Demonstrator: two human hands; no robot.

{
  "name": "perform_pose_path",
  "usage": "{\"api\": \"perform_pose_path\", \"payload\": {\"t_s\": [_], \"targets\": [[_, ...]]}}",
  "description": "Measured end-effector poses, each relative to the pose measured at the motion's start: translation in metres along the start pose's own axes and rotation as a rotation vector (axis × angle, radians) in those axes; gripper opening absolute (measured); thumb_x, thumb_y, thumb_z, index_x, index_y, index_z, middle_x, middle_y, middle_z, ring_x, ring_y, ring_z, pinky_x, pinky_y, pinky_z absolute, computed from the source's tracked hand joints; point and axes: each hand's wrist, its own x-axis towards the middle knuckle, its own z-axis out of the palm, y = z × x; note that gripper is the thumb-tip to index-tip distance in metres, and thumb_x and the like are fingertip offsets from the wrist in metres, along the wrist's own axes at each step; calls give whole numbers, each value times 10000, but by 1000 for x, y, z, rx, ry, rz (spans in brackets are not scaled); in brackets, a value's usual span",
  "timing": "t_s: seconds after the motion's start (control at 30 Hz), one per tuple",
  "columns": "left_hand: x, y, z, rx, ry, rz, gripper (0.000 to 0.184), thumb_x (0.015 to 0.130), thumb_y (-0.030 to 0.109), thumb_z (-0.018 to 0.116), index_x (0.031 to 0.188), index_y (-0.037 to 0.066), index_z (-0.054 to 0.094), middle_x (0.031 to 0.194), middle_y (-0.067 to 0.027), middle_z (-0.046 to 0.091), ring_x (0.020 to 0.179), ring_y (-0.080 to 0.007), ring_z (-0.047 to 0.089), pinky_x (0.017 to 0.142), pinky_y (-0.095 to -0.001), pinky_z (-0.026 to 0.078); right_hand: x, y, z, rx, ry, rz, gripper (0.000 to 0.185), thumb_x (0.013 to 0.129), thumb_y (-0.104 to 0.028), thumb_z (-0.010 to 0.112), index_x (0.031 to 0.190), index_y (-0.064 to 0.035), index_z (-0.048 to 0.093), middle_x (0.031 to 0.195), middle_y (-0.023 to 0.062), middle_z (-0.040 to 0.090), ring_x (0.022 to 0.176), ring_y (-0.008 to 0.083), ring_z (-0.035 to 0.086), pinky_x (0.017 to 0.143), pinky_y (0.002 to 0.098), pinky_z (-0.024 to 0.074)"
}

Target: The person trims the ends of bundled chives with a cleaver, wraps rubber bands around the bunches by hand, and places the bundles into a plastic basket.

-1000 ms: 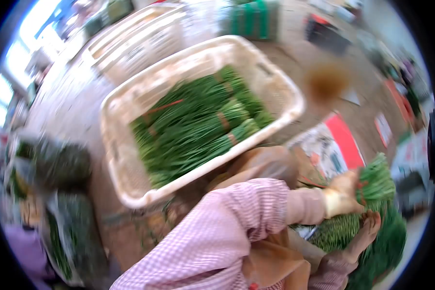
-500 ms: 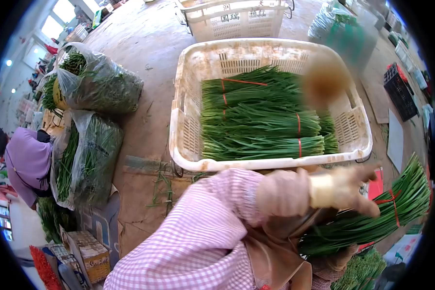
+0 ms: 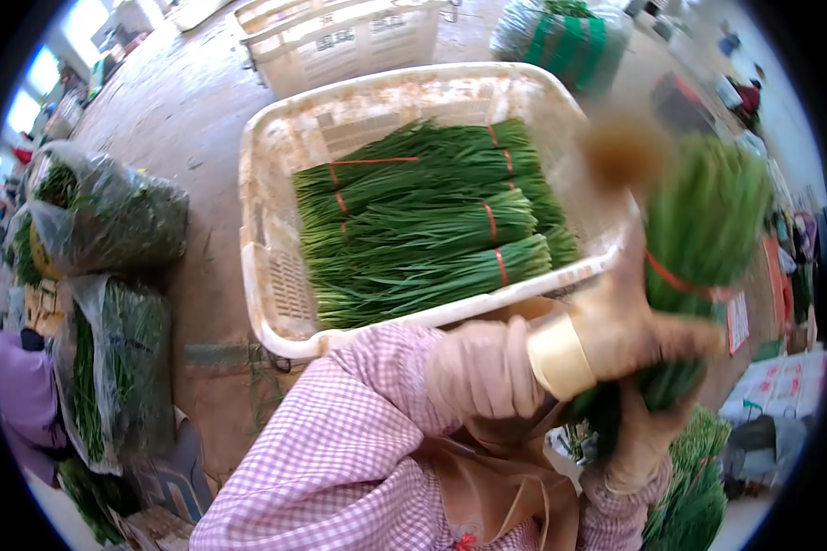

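A bundle of garlic chives (image 3: 708,216) with a red tie round it is upright at the right, its pale stem ends upward and blurred. My gloved left hand (image 3: 629,326) is closed round it below the tie, thumb and fingers on either side. Lower down, my gloved right hand (image 3: 651,432) grips the leafy part from beneath; some of its fingers are hidden. Left of my hands is a dirty white plastic basket (image 3: 271,317), holding several red-tied bundles of chives (image 3: 423,216) laid side by side.
More chives (image 3: 694,487) lie below my right hand. Clear plastic bags of greens (image 3: 138,216) stand at the left, near a person in purple (image 3: 23,390). Another white basket (image 3: 349,46) and a green-striped bag (image 3: 565,46) are beyond. A brown blur (image 3: 623,156) hides the basket's right corner.
The bundle has swung from slanting to upright. My left hand, stretched out over it before, now closes round it. The view has turned, shifting the basket left.
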Motion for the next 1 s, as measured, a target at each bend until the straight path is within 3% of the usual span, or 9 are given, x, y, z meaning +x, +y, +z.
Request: {"api": "perform_pose_path", "payload": {"t_s": [0.13,0.2,0.27,0.4,0.57,0.6,0.73,0.93,1.0], "targets": [[36,43,-39,61,-154,-81,517,767,297,738,1169,6,594,1006,-92,678,966,-150,632,863,-315,510,22,-55,28,456,-460,-40,966,743,-238,819,1458,15,220,1294,158,488,1163,233,502,975,335,410],[49,66,-80,211,-120,-87,512,785,359,701,1155,17,611,1011,-86,678,965,-150,636,834,-318,535,29,-63,26,716,-588,201,972,758,-292,811,1467,9,219,1296,147,475,1125,199,513,957,324,414],[69,108,-126,349,-191,-229,502,779,297,713,1182,22,592,1052,-99,667,963,-163,642,812,-329,553,34,-38,16,571,-561,45,856,786,-295,783,1434,13,316,1267,134,512,1081,172,528,935,319,432],[107,147,-188,1289,-73,-198,761,642,257,835,1287,9,515,1164,-139,631,1054,-230,610,935,-350,474,22,28,-13,567,-280,388,487,848,-255,719,1213,24,556,1006,119,652,894,179,611,843,313,491],[131,44,-276,1878,-82,-211,874,572,394,841,1319,83,510,1167,-190,624,1115,-313,584,972,-375,447,-18,91,-44,425,-149,647,294,901,-162,644,1103,42,581,906,97,659,760,153,622,725,280,515],[127,27,-235,2009,-3,-523,895,584,378,837,1344,74,474,1183,-198,614,1132,-334,572,979,-384,440,-26,99,-43,425,-130,659,294,901,-162,644,1103,42,581,906,97,659,760,153,622,725,280,515],[104,-117,-321,1603,-69,-756,996,593,369,847,1419,81,372,1306,-197,543,1217,-326,515,1041,-370,391,-51,122,-36,224,-193,747,237,902,-102,627,1097,28,596,874,61,646,724,108,587,688,244,503],[111,-105,-324,1544,-75,-827,979,642,497,802,1433,128,357,1341,-196,516,1241,-324,495,1043,-374,386,-69,146,0,166,-309,938,214,871,-65,636,1063,29,623,861,55,652,732,105,588,681,243,488],[101,-114,-315,1575,-8,-712,949,663,481,797,1420,104,366,1307,-198,543,1219,-333,512,1020,-383,403,-77,153,9,98,-432,716,228,865,-66,640,1075,22,630,864,55,658,761,120,595,703,252,486]]}}
